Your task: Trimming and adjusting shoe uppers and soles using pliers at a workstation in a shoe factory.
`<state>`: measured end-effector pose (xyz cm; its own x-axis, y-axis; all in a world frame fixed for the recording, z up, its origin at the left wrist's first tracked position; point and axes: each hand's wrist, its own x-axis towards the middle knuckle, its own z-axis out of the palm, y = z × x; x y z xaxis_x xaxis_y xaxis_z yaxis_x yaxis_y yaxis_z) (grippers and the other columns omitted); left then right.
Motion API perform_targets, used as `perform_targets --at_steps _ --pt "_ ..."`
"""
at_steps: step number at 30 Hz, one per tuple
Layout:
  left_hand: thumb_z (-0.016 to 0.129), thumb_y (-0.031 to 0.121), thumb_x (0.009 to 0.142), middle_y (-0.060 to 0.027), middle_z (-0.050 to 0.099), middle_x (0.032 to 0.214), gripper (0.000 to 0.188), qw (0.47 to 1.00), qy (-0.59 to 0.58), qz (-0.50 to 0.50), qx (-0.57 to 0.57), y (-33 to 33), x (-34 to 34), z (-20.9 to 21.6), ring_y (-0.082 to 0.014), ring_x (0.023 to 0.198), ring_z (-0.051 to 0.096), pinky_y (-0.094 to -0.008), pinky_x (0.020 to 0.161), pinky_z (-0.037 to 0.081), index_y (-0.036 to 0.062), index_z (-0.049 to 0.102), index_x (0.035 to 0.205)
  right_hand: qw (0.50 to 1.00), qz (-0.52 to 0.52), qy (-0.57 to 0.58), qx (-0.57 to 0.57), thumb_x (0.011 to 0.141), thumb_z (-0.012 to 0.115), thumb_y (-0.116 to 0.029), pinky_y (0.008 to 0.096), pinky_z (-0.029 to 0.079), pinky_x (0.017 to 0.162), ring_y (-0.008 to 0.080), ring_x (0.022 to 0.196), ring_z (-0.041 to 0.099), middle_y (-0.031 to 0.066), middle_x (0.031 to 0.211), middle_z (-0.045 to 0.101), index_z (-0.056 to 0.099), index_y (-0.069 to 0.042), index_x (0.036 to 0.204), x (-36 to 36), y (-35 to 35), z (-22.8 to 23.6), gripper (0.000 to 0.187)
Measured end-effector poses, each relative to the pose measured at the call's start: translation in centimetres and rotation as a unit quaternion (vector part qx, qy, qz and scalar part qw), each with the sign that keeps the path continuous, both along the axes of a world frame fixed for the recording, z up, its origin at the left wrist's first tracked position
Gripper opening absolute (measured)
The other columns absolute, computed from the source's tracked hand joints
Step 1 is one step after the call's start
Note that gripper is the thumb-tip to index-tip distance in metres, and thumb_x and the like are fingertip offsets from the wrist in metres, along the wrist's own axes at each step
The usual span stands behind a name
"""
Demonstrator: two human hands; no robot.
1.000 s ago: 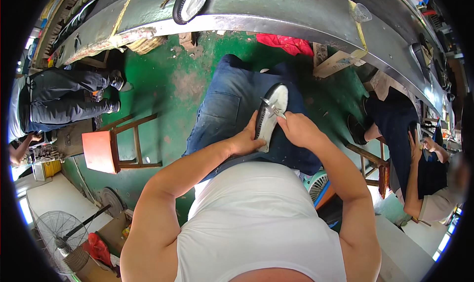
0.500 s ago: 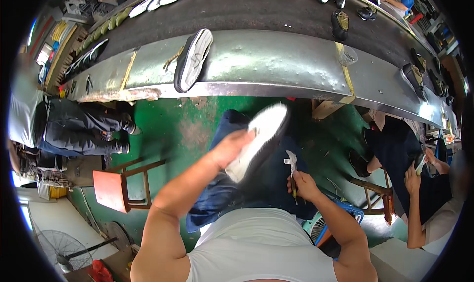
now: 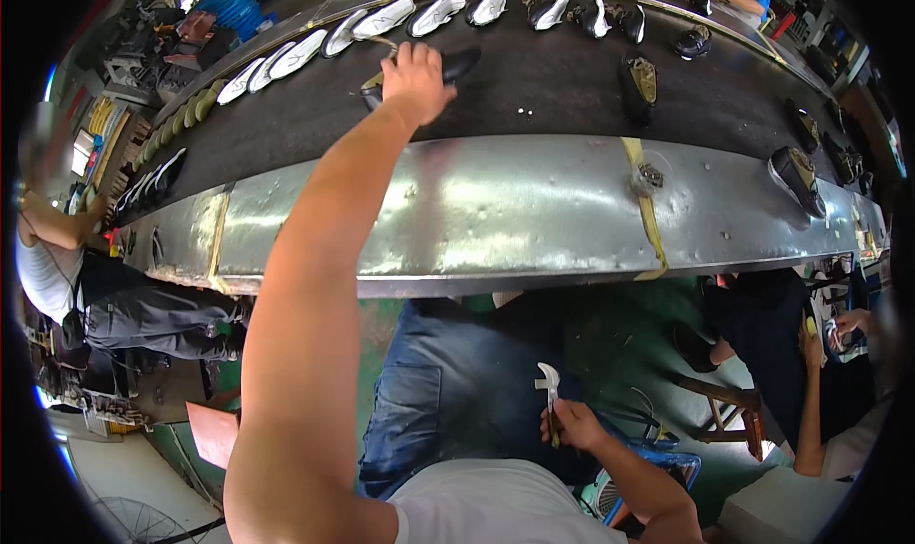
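Note:
My left arm stretches out over the dark belt. My left hand (image 3: 416, 85) lies over a black shoe (image 3: 464, 65), its fingers curled round the middle of it. The shoe's dark ends show on either side of the hand; the rest is covered. Above my lap, my right hand (image 3: 572, 424) is closed round the handles of metal pincers (image 3: 548, 384), with the curved jaw pointing up and a short hammer stub at the side.
White-soled shoes (image 3: 295, 54) line the belt's far side. A metal ledge (image 3: 496, 201) runs along the near edge, bearing a clear cup (image 3: 648, 176) and a black shoe (image 3: 797, 182). People sit at both sides; a wooden stool (image 3: 214, 433) stands at left.
My left hand has moved from above my lap, where it held a white-soled shoe, out to the belt. The shoe on the ledge is gone from there. My right hand keeps the pincers.

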<state>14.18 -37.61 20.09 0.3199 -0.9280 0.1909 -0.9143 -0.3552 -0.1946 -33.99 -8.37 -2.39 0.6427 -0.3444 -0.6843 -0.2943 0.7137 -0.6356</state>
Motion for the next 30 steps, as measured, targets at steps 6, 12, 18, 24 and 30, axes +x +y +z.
perform_targets --at_steps 6,12,18,24,30 --pt "0.04 0.054 0.1 -0.0179 0.064 0.127 0.059 0.989 0.018 -0.104 0.104 -3.5 -0.3 -0.5 -0.0337 0.122 0.058 -0.0488 0.099 0.047 0.0062 0.055 0.133 1.0 0.029 0.002 -0.008 0.107 0.03 -0.047 0.0269 0.049 0.056 0.0186 0.078 0.069 0.0091 0.09 0.067 0.059 -0.001 0.108 1.0 -3.4 1.3 0.054" --pt "0.048 0.046 0.096 -0.0205 0.067 0.118 0.049 0.972 0.175 -0.009 -0.156 -10.5 6.5 1.8 -0.0362 0.111 0.063 -0.0458 0.095 0.05 0.0066 0.066 0.119 0.998 0.04 0.012 0.036 0.108 0.028 -0.046 0.0243 0.046 0.052 0.0178 0.075 0.07 0.0096 0.089 0.069 0.06 -0.001 0.108 2.8 -6.8 0.6 0.055" --pt "0.051 0.057 0.093 -0.0204 0.035 0.156 0.061 0.943 0.268 0.135 -0.142 -18.8 14.3 -2.1 -0.0411 0.151 0.006 -0.0489 0.12 0.02 0.0158 0.059 0.138 0.995 0.045 0.028 0.082 0.108 0.024 -0.045 0.0259 0.046 0.054 0.0184 0.076 0.069 0.0117 0.089 0.071 0.06 0.0 0.111 4.1 -9.4 0.4 0.058" --pt "0.044 0.072 0.092 -0.0211 0.031 0.158 0.083 0.828 0.542 0.113 -0.085 -27.4 16.3 -6.1 -0.0383 0.15 0.02 -0.0519 0.117 0.024 0.0068 0.051 0.144 0.993 0.015 0.016 0.118 0.108 0.025 -0.045 0.0268 0.045 0.05 0.0213 0.082 0.072 0.0113 0.089 0.071 0.059 -0.002 0.116 5.4 -10.9 -0.8 0.055" --pt "0.048 0.076 0.088 -0.0216 0.046 0.149 0.095 0.938 0.319 0.131 0.027 -35.0 8.8 -7.4 -0.0345 0.14 0.04 -0.0458 0.114 0.032 -0.0024 0.051 0.14 0.989 0.057 0.011 0.133 0.103 0.046 -0.025 0.0241 0.041 0.041 0.022 0.068 0.071 0.0106 0.081 0.071 0.065 -0.004 0.102 7.0 -13.2 -0.9 0.029"
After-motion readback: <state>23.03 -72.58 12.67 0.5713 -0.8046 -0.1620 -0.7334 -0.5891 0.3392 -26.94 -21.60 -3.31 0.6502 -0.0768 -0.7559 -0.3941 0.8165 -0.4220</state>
